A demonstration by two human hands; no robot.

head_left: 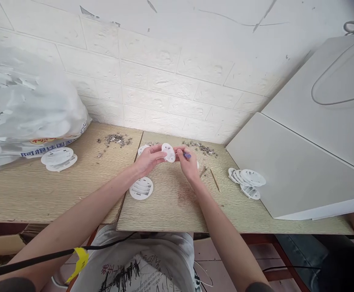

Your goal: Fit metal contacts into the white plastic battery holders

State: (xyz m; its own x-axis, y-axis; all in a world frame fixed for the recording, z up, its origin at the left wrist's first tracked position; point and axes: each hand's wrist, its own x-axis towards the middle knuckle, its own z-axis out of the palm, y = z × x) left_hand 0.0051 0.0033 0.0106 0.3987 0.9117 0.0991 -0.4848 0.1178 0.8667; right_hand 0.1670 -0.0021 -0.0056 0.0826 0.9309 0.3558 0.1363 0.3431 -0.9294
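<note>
Above the table, my left hand (148, 160) is closed around the edge of a round white plastic disc (168, 152), which is tilted up and has small slots. My right hand (188, 163) grips a blue-handled tool (187, 155) at the disc's right side; the tool's tip is too small to make out. Below my left hand lies a white round battery cover (141, 188) with ribbed compartments. Another white disc (143, 149) is partly hidden behind my left hand. Small metal pieces (201, 148) are heaped beyond my right hand.
More metal pieces (118, 140) lie at the back left. White discs are stacked at left (58, 157) and right (250, 178). A thin wooden stick (215, 180) rests right of my hand. A big plastic bag (33, 105) and a white panel (311, 166) flank the table.
</note>
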